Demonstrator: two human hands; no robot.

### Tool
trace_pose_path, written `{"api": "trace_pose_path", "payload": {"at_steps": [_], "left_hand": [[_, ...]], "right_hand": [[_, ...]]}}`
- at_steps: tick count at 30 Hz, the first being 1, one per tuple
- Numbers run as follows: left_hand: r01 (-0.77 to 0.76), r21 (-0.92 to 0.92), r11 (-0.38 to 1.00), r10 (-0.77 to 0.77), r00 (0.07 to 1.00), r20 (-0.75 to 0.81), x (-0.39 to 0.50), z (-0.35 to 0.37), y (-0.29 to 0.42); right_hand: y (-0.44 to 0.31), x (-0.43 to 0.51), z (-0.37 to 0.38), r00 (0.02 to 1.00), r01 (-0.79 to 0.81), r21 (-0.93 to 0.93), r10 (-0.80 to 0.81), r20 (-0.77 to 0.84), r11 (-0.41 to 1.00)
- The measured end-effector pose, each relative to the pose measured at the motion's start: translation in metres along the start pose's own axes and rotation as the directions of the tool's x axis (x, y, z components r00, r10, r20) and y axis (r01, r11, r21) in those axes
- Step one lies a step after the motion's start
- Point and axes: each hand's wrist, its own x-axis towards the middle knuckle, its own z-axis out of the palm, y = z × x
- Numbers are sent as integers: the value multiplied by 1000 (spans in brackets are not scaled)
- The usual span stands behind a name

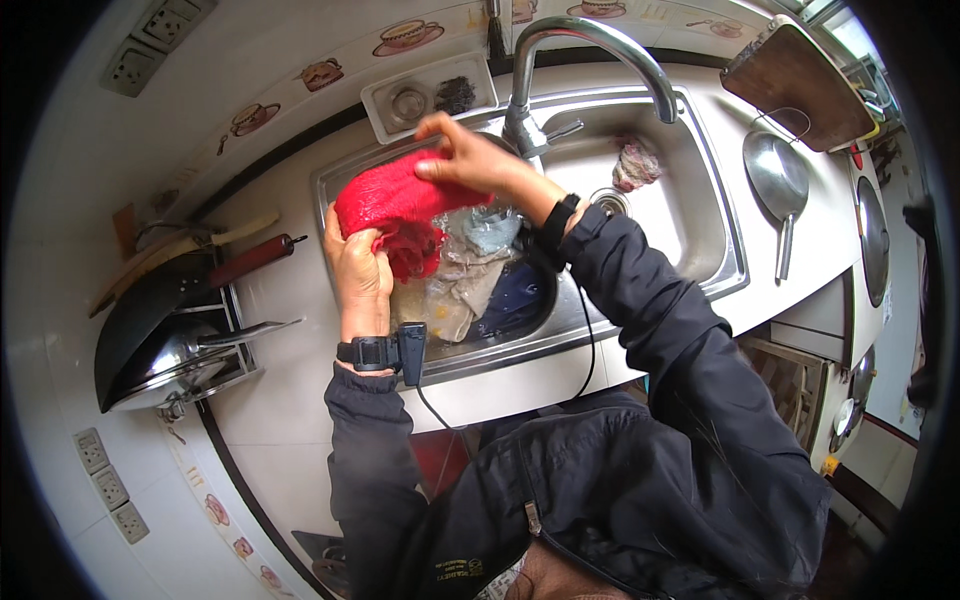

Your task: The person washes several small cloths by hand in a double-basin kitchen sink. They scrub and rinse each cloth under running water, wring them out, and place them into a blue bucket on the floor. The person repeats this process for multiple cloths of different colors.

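Observation:
A wet red cloth [382, 191] is stretched between my hands above the left basin of a steel double sink. My left hand [356, 255] grips its left end from below. My right hand [465, 157] lies on its upper right part, thumb on the cloth and some fingers raised; whether it grips the cloth is unclear. Under the cloth, in water, are a light blue cloth [491, 229], a beige cloth [469, 292] and a dark blue cloth [514, 300]. A crumpled, stained rag [636, 163] lies in the right basin, near the drain.
A chrome faucet [592, 30] arches over the sink. Behind the left basin stands a white tray [375, 112] with a dark scrubber. A metal ladle [776, 176] lies to the right, below a cutting board [799, 82]. Pans with a red handle [251, 261] stand racked at left.

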Motion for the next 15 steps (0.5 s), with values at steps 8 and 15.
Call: {"api": "trace_pose_path", "payload": {"at_steps": [8, 15], "left_hand": [[-291, 894, 340, 183, 953, 241, -2, 36, 22], [33, 987, 154, -269, 963, 9, 9, 24, 26]], "right_hand": [[41, -54, 55, 989, -52, 579, -38, 143, 813], [-5, -37, 30, 955, 295, -76, -291, 51, 953]]}}
